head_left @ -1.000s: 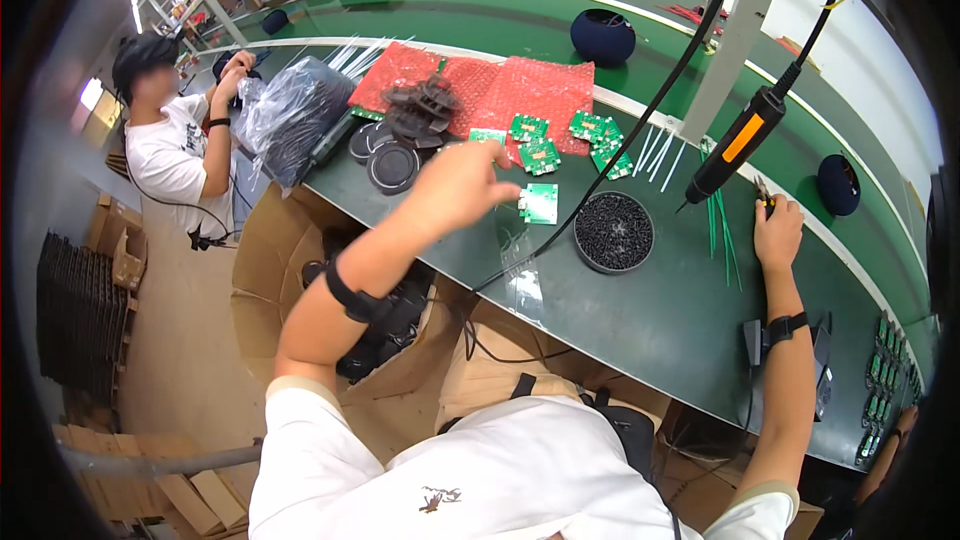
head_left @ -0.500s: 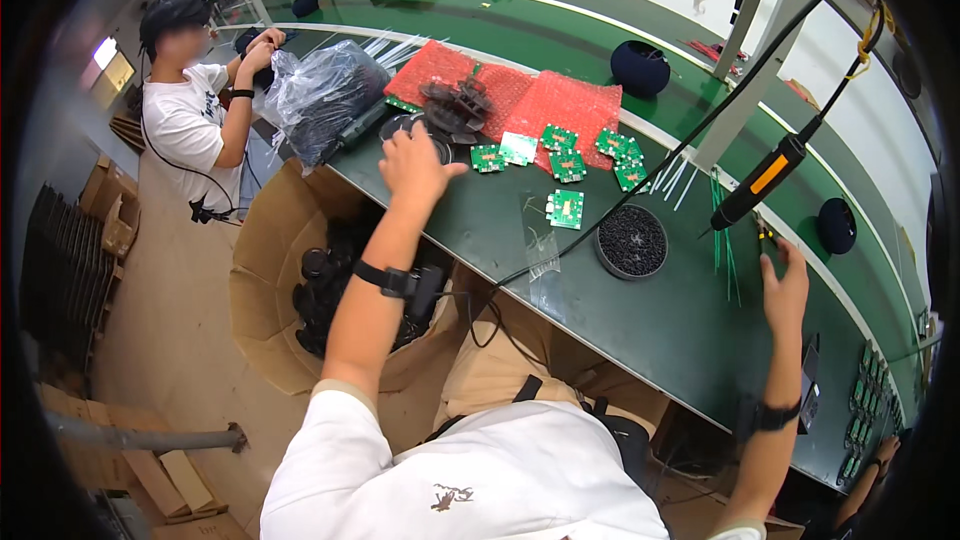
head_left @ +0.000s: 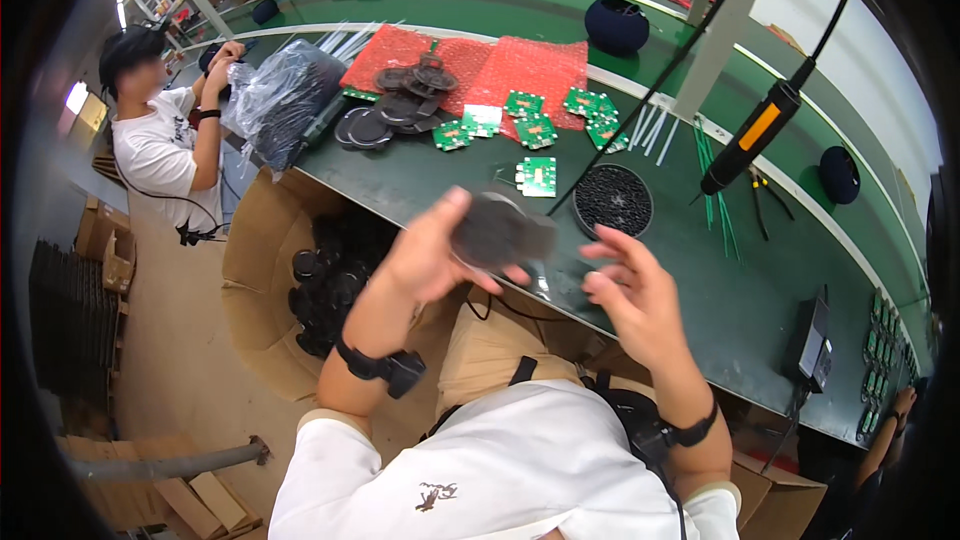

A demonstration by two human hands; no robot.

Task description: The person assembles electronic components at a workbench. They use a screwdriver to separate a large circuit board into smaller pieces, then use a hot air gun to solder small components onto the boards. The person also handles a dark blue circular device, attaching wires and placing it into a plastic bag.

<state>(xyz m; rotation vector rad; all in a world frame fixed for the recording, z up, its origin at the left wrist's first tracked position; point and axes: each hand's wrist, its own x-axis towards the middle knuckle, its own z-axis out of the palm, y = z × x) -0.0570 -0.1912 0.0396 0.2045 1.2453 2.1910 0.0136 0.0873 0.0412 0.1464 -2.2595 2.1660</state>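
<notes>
My left hand grips a round black plastic part with a tab on its right side; it is blurred by motion above the table's near edge. To the right of it, my right hand has its fingers apart and nothing in them. Beyond the hands, a single green circuit board lies beside a round dish of small black pieces. A heap of similar black round parts rests partly on red bubble wrap. Cutting pliers lie on the table at the right.
An electric screwdriver hangs over the right side near green wires. A large cardboard box with black parts stands at lower left. A co-worker works at far left beside a plastic bag. A small black device stands at right.
My left hand has come back from the black heap toward me, now with a round part. My right hand has left the pliers and moved left, near the other hand.
</notes>
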